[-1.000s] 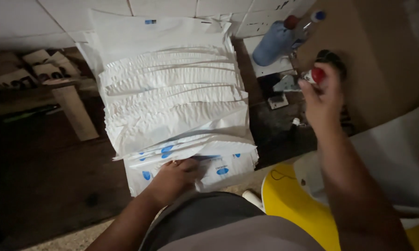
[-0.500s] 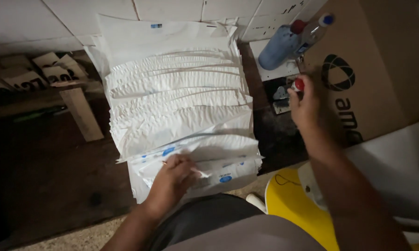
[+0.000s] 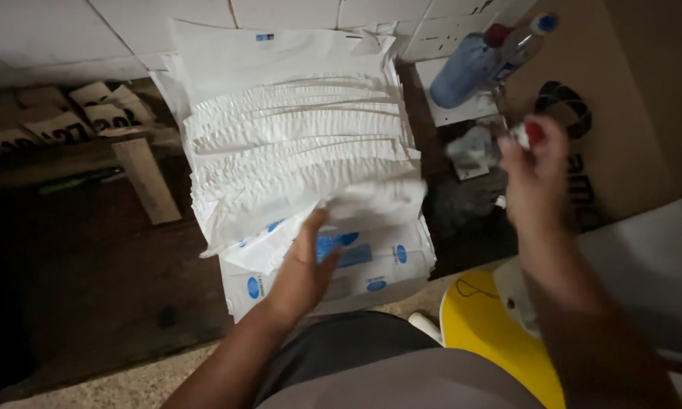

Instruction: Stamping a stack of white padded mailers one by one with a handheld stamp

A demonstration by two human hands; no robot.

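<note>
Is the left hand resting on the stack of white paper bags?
Yes, the left hand lies on the paper bags, lifting one sheet's edge.

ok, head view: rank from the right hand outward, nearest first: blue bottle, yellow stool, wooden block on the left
From the right hand:
1. Blue bottle, just above the hand, lying against the tiled wall.
2. Yellow stool, below the hand, at the lower right.
3. Wooden block, far left, across the stack of white sheets.

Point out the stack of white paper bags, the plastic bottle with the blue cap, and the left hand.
stack of white paper bags [image 3: 295, 144], head view, on the fanned white edges mid-stack.
plastic bottle [image 3: 481, 64], head view, on its blue-tinted body.
left hand [image 3: 303, 265], head view, on the back of the hand.
</note>
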